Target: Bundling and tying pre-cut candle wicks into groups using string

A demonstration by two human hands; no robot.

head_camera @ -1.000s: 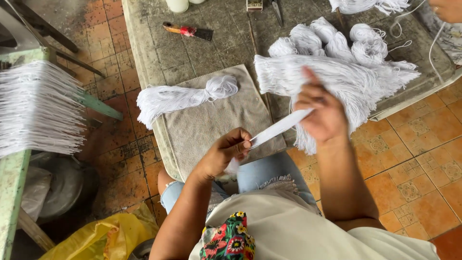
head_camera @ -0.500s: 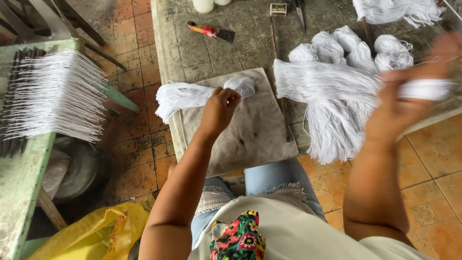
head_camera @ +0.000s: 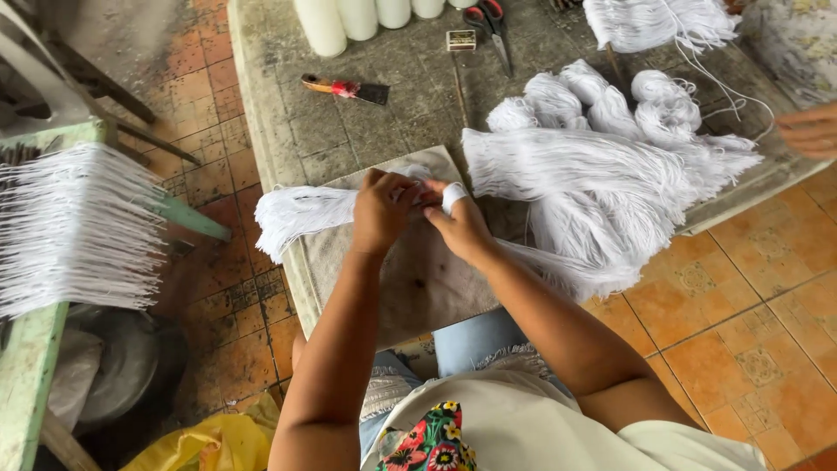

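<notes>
White thread bundle (head_camera: 301, 214) lies on the cloth pad at the desk's (head_camera: 288, 131) near left; left hand (head_camera: 381, 212) and right hand (head_camera: 459, 222) pinch its head, binding unfinished. Finished tassels (head_camera: 602, 105) are piled far right.

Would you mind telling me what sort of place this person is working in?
Probably a small handcraft workshop for string or wick work: white thread bundles heaped on a worn stone table, scissors and a scraper nearby, and more strands on a green frame.

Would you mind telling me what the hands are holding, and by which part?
Both hands, left and right, pinch one white thread bundle at its bunched head end; its loose strands hang off the table's left edge.
</notes>
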